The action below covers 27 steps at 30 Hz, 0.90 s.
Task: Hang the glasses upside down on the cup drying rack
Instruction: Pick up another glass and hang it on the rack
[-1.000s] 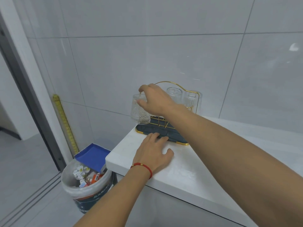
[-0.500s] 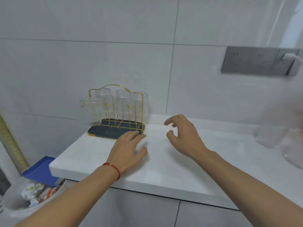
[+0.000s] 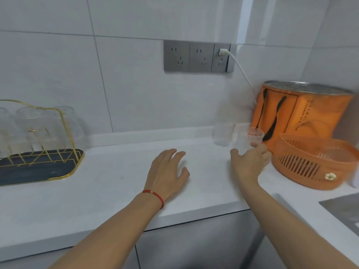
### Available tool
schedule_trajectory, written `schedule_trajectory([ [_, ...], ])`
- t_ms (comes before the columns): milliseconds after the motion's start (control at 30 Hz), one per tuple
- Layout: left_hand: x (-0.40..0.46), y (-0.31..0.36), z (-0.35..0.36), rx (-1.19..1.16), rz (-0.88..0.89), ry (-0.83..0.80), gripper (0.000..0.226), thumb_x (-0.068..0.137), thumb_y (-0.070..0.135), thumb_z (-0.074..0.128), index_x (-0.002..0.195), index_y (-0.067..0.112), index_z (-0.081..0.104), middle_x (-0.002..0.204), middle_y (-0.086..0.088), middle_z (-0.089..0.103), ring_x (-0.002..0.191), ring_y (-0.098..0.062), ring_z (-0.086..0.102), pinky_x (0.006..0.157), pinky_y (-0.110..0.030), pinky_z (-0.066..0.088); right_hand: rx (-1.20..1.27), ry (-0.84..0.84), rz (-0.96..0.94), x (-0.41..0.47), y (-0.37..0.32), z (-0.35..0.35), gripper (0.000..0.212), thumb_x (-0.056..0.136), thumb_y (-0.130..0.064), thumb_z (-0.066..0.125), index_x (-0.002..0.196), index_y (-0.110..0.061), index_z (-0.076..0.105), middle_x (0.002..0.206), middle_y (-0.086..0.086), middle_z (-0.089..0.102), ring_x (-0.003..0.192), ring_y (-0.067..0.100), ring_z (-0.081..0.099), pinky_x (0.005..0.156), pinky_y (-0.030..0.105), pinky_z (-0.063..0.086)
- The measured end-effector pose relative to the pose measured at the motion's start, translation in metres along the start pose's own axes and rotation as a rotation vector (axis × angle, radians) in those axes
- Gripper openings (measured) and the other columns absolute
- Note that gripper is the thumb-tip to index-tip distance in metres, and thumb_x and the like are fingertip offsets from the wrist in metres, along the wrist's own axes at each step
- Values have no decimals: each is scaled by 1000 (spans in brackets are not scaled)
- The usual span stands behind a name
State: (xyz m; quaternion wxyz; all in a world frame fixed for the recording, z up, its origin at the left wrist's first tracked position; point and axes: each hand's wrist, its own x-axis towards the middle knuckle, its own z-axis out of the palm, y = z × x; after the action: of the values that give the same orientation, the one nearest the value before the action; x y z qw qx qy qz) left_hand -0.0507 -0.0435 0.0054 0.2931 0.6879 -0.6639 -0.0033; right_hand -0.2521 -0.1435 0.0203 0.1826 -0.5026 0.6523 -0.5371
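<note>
the cup drying rack (image 3: 41,158) was cut off at the left edge, its hanging glasses (image 3: 37,125) blurred beyond counting.

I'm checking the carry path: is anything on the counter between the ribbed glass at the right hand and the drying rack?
Only the left hand resting flat on the counter; otherwise nothing visible lies between ribbed glass and rack.

Two hands (image 3: 167,171) (image 3: 249,162), one rack (image 3: 41,164), one basket (image 3: 314,162)

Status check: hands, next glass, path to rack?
Right hand closing on ribbed glass, grip unconfirmed. Left hand flat on countertop. Drying rack far left; nothing between.
</note>
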Motion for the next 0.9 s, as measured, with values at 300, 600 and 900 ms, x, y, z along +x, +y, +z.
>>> schedule_trajectory([
  [300, -3, -3, 6, -8, 22, -8, 59, 94, 40, 50, 150, 26, 39, 159, 0, 36, 149, -18, 22, 122, -36, 21, 20, -77, 116, 47, 20, 17, 101, 88, -23, 81, 160, -1, 14, 159, 31, 35, 145, 51, 36, 121, 55, 33],
  [600, -4, -2, 4, -87, 5, 12, 59, 92, 38, 54, 148, 22, 41, 152, 2, 44, 144, -15, 28, 118, -36, 29, -17, -78, 15, 41, 22, 15, 91, 74, -41, 87, 144, -2, 42, 141, 22, 55, 132, 44, 48, 112, 56, 42],
  [900, -11, 4, -18, -635, -150, 94, 85, 74, 71, 62, 148, 40, 35, 131, 16, 55, 112, -5, 59, 96, -27, 48, 65, -550, -517, -50, -12, 8, 83, 67, -50, 87, 136, -39, 43, 122, -6, 46, 102, -3, 55, 79, 9, 44],
])
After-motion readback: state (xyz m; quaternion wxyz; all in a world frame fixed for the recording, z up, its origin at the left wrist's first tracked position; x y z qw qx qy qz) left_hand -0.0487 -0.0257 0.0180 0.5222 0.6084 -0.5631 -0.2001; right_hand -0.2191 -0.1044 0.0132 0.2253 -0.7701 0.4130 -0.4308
